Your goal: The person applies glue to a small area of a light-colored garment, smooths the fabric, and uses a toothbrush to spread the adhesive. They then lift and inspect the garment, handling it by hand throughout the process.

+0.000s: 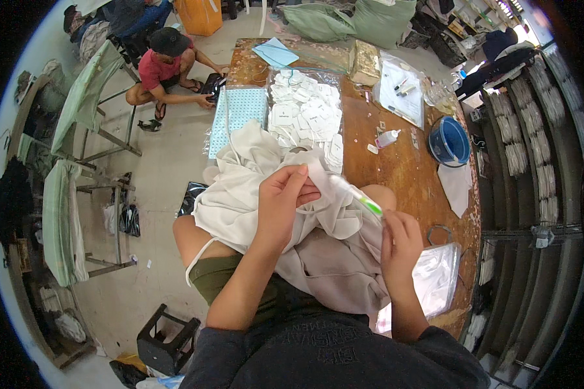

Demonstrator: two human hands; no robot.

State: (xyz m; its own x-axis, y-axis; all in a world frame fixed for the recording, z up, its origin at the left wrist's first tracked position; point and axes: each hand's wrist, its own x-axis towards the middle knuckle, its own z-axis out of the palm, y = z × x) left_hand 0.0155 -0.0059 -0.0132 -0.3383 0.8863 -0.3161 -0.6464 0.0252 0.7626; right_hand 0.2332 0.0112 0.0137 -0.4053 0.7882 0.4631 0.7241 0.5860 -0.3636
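My left hand (285,194) pinches a pale beige piece of fabric (321,168), thumb on top, above a bunched heap of cream garment cloth (227,214) with thin straps over my lap. My right hand (399,243) is closed on the end of a slim white and green tool (370,203), possibly a brush, angled toward the fabric beside my left hand; its far end is blurred. Behind the cloth lie white tags (305,104) in a clear bag and a light blue perforated sheet (237,107).
A wooden table (370,162) holds a small bottle (387,138), markers, a blue bucket (446,139) and plastic bags (438,279). Another person (162,78) crouches at left near draped racks (71,220). A black stool (165,340) stands low left; dark shelving (532,194) lines the right.
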